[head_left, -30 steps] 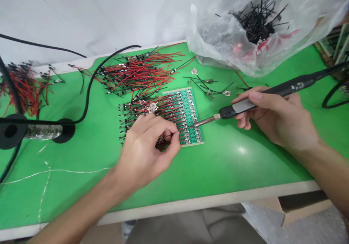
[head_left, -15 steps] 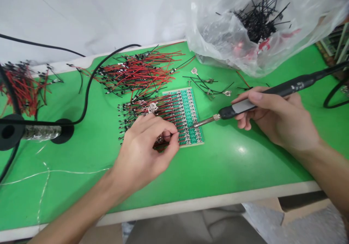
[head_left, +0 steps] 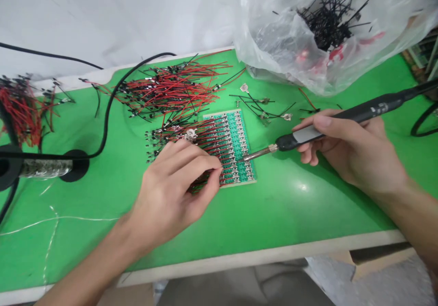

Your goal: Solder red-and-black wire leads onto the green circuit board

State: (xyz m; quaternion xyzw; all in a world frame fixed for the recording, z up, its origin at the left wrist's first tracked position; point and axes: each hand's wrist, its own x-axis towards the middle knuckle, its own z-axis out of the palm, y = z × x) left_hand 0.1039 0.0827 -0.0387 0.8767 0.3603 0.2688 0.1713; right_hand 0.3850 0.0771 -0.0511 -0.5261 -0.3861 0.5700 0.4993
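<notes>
Green surface [head_left: 273, 215]: circuit board [head_left: 237, 135], centre, on surface. Right hand [head_left: 359, 155]: fingers wrapped around soldering iron [head_left: 306, 135], tip holding at board. Left hand [head_left: 174, 185]: eased slightly leftward; fingertips pinched, apparently on red wire [head_left: 227, 163]. Same spot seemingly in work.

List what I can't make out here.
All in the head view:
- Whether the left hand pinches a wire: hidden by its own fingers.
- Whether the soldering iron touches the circuit board: too small.
- The spool's far-left end: cut off by the picture's left edge.
</notes>
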